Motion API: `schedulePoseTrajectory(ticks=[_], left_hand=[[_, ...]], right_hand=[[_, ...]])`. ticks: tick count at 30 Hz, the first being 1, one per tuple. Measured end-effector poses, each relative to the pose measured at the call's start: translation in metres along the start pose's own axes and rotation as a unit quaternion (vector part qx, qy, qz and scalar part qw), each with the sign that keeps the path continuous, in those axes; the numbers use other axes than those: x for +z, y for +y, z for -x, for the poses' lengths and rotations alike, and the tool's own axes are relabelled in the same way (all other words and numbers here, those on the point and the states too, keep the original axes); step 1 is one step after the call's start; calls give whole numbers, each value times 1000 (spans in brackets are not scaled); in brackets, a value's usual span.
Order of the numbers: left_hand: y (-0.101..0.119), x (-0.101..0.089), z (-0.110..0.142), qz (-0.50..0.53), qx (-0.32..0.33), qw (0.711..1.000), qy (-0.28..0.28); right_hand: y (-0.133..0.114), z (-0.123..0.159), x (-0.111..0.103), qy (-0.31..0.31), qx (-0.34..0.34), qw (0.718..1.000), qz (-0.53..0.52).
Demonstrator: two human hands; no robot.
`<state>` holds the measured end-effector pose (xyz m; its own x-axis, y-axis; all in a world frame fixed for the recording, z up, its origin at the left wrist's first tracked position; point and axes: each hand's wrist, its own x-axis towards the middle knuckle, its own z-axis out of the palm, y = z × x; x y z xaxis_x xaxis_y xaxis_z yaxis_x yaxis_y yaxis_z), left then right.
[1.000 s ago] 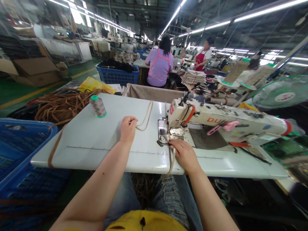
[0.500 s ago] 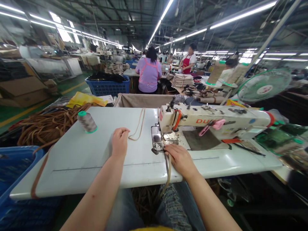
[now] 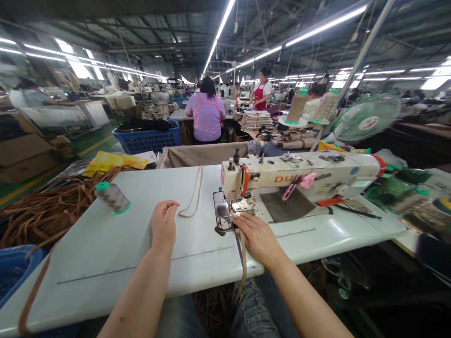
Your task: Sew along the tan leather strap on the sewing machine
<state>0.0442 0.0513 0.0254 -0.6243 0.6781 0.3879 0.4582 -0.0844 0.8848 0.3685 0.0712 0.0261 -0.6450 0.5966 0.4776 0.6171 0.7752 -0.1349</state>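
Note:
My left hand (image 3: 165, 225) rests on the white table with its fingers curled together; whatever they hold, if anything, is hidden. Just right of its fingertips lies a thin beige strap (image 3: 199, 188), bent in a narrow loop. My right hand (image 3: 259, 237) is at the front of the sewing machine's needle plate (image 3: 222, 211), fingers closed over another narrow tan strap (image 3: 243, 263). That strap runs out from under the hand, over the table's front edge and down toward the lap. The sewing machine (image 3: 268, 176) stands just beyond this hand.
A grey thread cone (image 3: 114, 198) leans on the table (image 3: 141, 180) at left. Brown straps (image 3: 70, 204) are heaped beyond the left edge, above a blue basket (image 3: 16, 267). A fan (image 3: 368, 119) stands behind the machine. Two people work farther back.
The whole view has shifted, with the table and machine now lower and farther left in the picture. Both hands keep nearly the same places on the table.

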Motion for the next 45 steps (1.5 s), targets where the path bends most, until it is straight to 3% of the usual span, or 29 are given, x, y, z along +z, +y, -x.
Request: schedulePoseTrajectory(ticks=[35, 42, 45], left_hand=[[8, 2, -5, -34, 1, 999, 19], [13, -1, -1, -83, 47, 995, 23], [12, -10, 5, -104, 100, 989, -13]], right_hand=[[4, -1, 1, 3, -39, 999, -28], [2, -3, 1, 7, -38, 999, -34], [2, -2, 1, 2, -36, 999, -38]])
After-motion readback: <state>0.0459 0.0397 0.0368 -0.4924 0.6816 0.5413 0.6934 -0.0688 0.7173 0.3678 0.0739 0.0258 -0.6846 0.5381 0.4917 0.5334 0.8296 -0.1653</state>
